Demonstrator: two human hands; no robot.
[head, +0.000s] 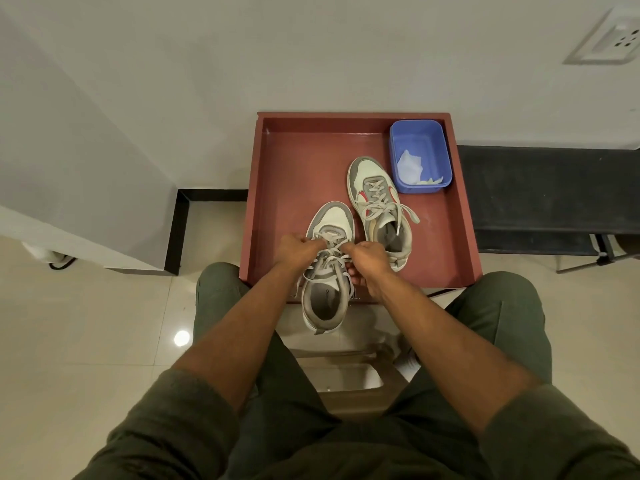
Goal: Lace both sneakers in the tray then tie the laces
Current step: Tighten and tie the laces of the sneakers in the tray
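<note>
Both hands work the near sneaker (327,271), whose heel overhangs the front edge of the red tray (298,161): the left hand (294,247) and right hand (369,259) each have fingers curled, pinching its laces (329,252). The other sneaker (379,209) lies further back in the tray, laced and tied, beside a blue tub (420,155)

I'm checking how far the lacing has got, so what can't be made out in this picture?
- Near sneaker, head view: the left hand and right hand cover the lace crossing, so no knot can be judged.
- Far sneaker: lace ends lie loose; whether a bow is tied is too small to tell.
- Blue tub: the pale contents cannot be identified.
- Tray: the near rim is hidden by arms and shoe.
</note>
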